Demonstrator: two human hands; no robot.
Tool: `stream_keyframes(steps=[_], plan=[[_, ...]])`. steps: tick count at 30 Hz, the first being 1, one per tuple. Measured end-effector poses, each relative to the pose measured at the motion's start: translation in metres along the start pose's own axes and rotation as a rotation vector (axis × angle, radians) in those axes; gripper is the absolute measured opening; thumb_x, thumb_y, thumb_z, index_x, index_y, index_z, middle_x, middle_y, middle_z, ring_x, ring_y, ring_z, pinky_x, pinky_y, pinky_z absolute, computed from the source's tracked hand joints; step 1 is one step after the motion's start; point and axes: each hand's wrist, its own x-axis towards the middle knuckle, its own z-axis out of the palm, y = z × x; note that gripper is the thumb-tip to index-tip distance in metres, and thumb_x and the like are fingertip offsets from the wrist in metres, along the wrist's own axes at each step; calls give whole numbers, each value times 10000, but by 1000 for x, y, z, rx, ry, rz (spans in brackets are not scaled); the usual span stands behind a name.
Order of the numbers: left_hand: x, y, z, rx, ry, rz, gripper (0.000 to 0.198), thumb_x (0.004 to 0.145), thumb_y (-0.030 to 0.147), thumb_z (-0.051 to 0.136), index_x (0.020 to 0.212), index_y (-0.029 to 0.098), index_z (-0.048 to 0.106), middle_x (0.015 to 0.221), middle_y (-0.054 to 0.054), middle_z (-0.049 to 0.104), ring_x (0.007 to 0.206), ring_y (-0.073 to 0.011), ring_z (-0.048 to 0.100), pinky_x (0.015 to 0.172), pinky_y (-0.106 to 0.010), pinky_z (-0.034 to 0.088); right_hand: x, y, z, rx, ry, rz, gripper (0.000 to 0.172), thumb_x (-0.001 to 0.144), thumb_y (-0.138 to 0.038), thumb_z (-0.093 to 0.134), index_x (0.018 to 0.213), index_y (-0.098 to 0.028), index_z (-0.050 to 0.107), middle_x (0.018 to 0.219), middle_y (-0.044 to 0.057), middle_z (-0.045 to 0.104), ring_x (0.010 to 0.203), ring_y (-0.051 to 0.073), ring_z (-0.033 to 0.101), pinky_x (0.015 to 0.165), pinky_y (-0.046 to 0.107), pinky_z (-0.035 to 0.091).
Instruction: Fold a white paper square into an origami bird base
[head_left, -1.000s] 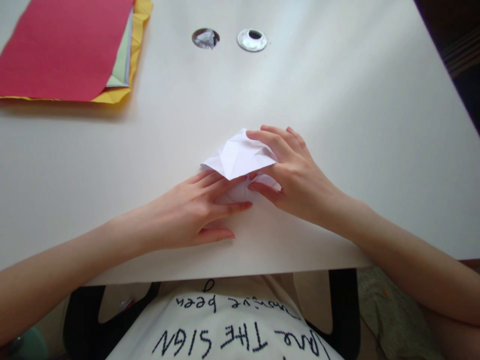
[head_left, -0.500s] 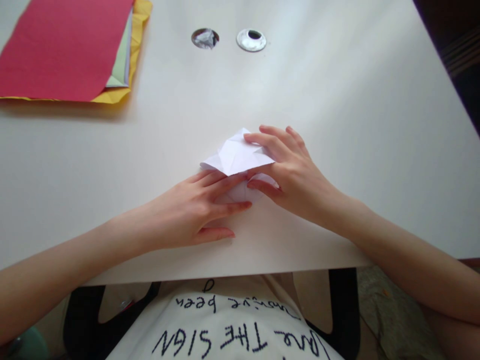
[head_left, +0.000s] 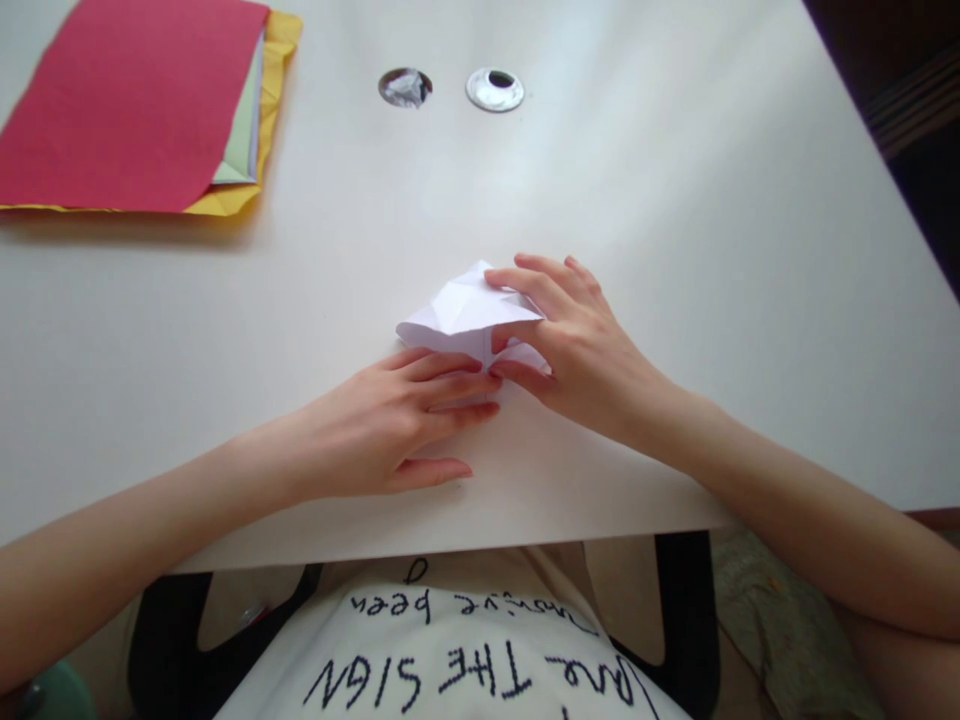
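Note:
A folded piece of white paper [head_left: 471, 303] rests on the white table, its upper layer raised like a small tent. My right hand [head_left: 574, 325] grips its right side, the index finger tucked under the raised flap and other fingers on top; the thumb lies by the lower layer. My left hand [head_left: 405, 415] lies flat, palm down, with fingers outstretched. Its fingertips press on the paper's lower layer near my right thumb and cover part of it.
At the far left lies a stack of red paper [head_left: 135, 105] and yellow paper [head_left: 279, 60] sheets. Two round cable holes sit at the back: an uncovered hole [head_left: 406, 88] and one with a silver cap [head_left: 495, 90]. The table's front edge [head_left: 450, 552] runs close to my body.
The front edge of the paper's flap has lifted, showing more of the underside. My left fingers have slipped slightly out from under it. My right hand keeps its hold.

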Motion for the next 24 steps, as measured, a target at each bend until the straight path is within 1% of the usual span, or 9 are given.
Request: stream_keyframes(steps=[6, 9, 13, 17, 24], plan=[[1, -1, -2, -27, -22, -22, 424, 865, 364, 494, 1241, 169, 526, 1311, -25, 519, 1262, -232, 376, 1077, -400, 297, 0, -1, -1, -21, -17, -2, 65, 794, -189, 585, 803, -186, 649, 1309, 82, 464, 1273, 311, 339, 1064, 551, 228], [2, 2, -4, -12, -30, -15, 413, 870, 321, 476, 1250, 163, 515, 1311, -22, 518, 1255, -228, 383, 1072, -397, 306, -1, -1, -1, -25, -25, -2, 72, 788, -184, 589, 822, -182, 653, 1313, 94, 461, 1275, 307, 337, 1065, 547, 224], [1, 14, -4, 101, 8, 4, 408, 887, 296, 440, 1238, 105, 519, 1273, -69, 550, 1218, -241, 429, 1059, -412, 318, -2, 1, 1, -11, -13, -14, 97, 802, -194, 569, 837, -186, 658, 1320, 89, 451, 1280, 300, 326, 1063, 550, 220], [2, 26, 0, 208, 31, -8, 417, 901, 285, 413, 1225, 44, 519, 1257, -100, 559, 1197, -237, 445, 1070, -388, 294, -1, 1, 1, -12, -3, -9, 99, 798, -196, 575, 837, -187, 665, 1314, 88, 461, 1276, 303, 330, 1061, 549, 228], [1, 30, 6, 259, 63, 9, 414, 900, 270, 398, 1196, 17, 536, 1230, -113, 578, 1162, -239, 467, 1058, -362, 281, -1, 0, 0, -21, 1, -7, 87, 797, -199, 582, 804, -181, 666, 1311, 88, 466, 1276, 309, 332, 1059, 548, 229]])
